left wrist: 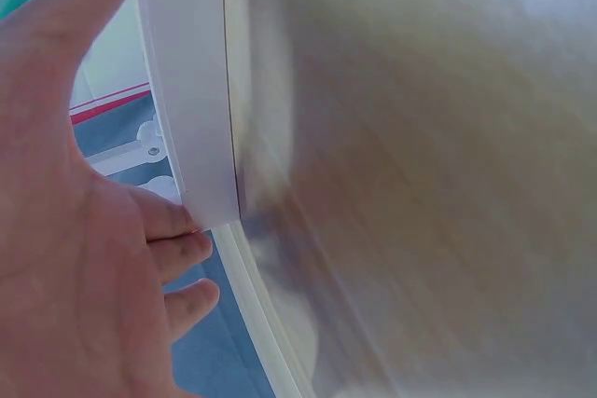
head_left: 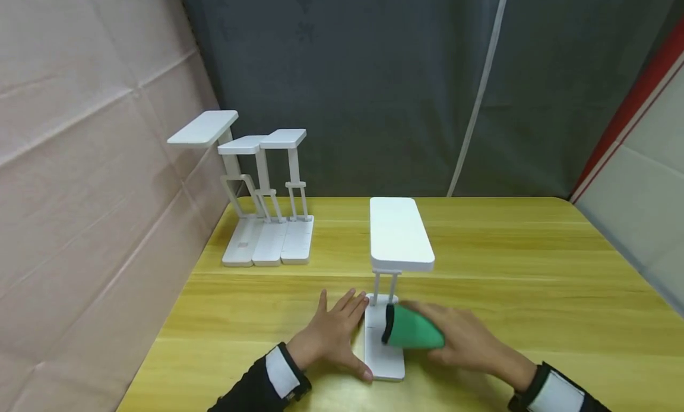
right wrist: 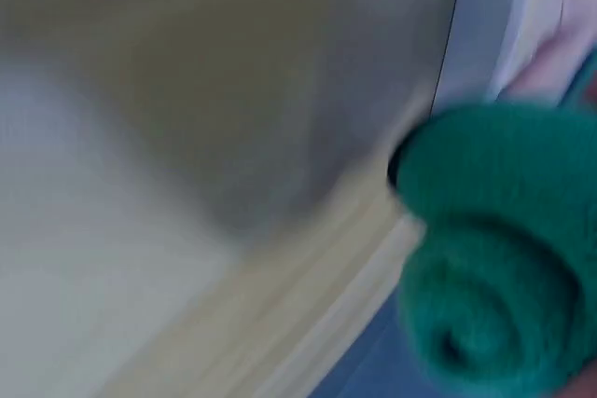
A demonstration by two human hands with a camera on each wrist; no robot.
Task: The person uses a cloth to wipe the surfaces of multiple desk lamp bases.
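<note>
A white folding stand (head_left: 383, 335) with a flat base, two thin legs and a tilted top plate (head_left: 401, 234) stands upright on the table near me. My left hand (head_left: 333, 335) is spread along the left side of the base, its thumb near the front corner and its fingertips at the edge farther back. In the left wrist view these fingers (left wrist: 187, 253) lie straight beside the white base (left wrist: 191, 90). My right hand (head_left: 465, 338) grips a green cloth (head_left: 414, 329) with a black edge, over the right side of the base. The right wrist view shows the cloth (right wrist: 494, 267) rolled up.
Several more white stands stand side by side at the back left of the wooden table (head_left: 507, 252), among them a larger stand (head_left: 205, 129) by the pale left wall cloth (head_left: 107, 162). A dark curtain (head_left: 342, 91) hangs behind the table's far edge.
</note>
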